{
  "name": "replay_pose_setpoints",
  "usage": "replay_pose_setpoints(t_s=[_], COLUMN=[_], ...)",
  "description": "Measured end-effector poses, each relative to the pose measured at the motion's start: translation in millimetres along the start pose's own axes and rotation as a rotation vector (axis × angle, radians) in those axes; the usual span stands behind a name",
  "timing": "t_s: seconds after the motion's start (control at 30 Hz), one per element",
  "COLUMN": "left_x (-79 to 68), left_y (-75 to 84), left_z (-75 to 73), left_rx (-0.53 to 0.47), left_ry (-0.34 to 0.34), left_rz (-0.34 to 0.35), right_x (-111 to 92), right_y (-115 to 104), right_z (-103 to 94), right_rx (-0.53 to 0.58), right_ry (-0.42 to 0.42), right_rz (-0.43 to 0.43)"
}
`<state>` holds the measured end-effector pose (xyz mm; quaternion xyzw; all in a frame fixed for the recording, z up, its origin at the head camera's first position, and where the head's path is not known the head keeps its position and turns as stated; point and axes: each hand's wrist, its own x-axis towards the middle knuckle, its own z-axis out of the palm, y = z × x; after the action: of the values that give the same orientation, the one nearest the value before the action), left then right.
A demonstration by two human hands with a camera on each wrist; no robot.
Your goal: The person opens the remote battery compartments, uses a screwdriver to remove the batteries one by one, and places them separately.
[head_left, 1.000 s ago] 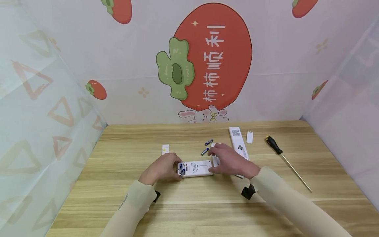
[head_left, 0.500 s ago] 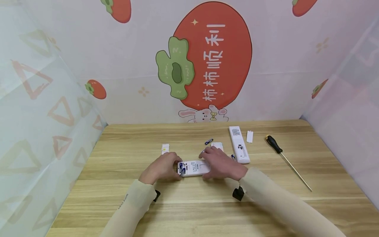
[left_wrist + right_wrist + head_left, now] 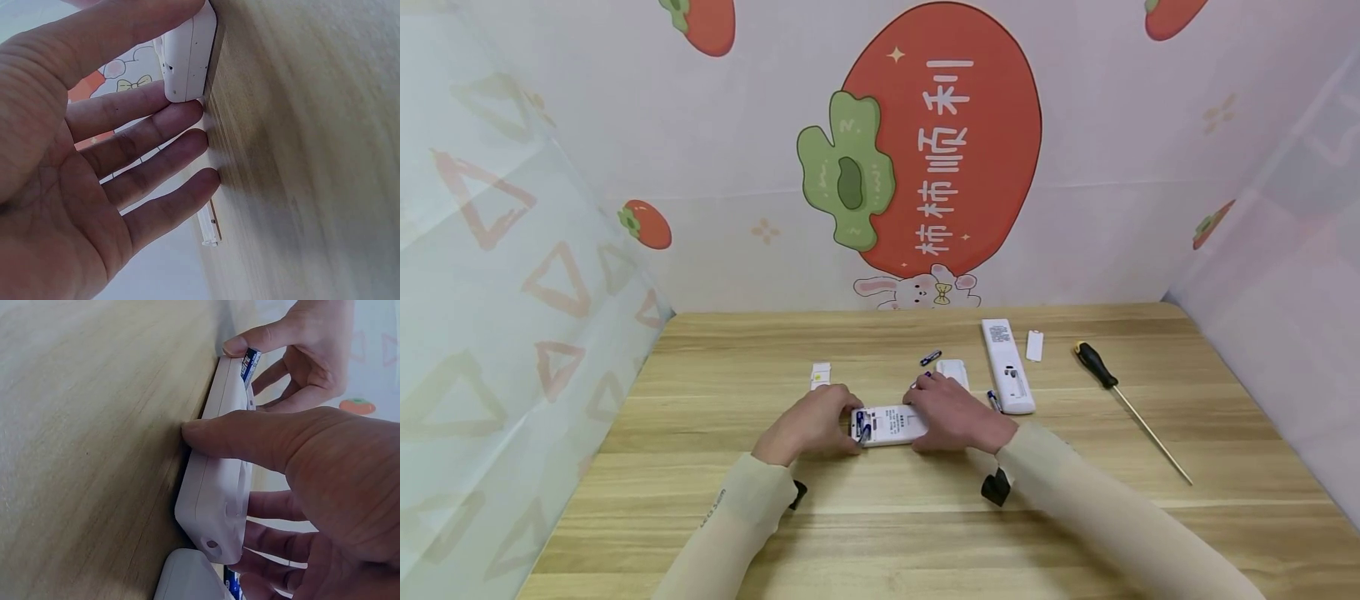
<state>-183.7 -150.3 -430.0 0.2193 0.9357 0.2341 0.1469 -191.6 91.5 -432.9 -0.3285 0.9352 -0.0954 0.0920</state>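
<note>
A white remote control (image 3: 891,424) lies back side up on the table, its battery compartment uncovered at the left end. One blue battery (image 3: 860,423) is inside the compartment; another battery (image 3: 250,365) tilts up out of it. My left hand (image 3: 811,423) holds the left end, thumb on the near edge and fingers on the far edge. Further right, my right hand (image 3: 953,414) grips the same remote across its width, as the right wrist view shows, with the thumb (image 3: 231,439) along the near side. The right hand covers the remote's right end in the head view.
Behind my right hand lies a partly hidden white object (image 3: 952,370). Loose batteries (image 3: 930,358) lie nearby. A longer white remote (image 3: 1008,367), a small white cover (image 3: 1034,346) and a screwdriver (image 3: 1097,367) lie to the right. Small white pieces (image 3: 821,374) lie behind my left hand.
My right hand has slid left from the remote's right end to further along it. A battery beside the longer remote has come into view. The left hand stays in place.
</note>
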Motion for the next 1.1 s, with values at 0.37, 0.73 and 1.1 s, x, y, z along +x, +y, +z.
replay_pose_setpoints(t_s=[0.37,0.73,1.1], left_x=[-0.3,-1.5,-6.1], left_y=[0.0,1.7,10.2], left_z=[-0.4,-7.6,-18.9], left_rx=[0.003,0.014,0.023], left_ry=[-0.004,-0.086,-0.037], left_rz=[0.005,0.042,0.023], right_x=[0,4,11], right_y=[1,4,3], right_z=[-1.2,-3.4,-4.1], right_rx=[0.059,0.057,0.026], right_ry=[0.000,-0.029,-0.038], right_rz=[0.006,-0.010,-0.058])
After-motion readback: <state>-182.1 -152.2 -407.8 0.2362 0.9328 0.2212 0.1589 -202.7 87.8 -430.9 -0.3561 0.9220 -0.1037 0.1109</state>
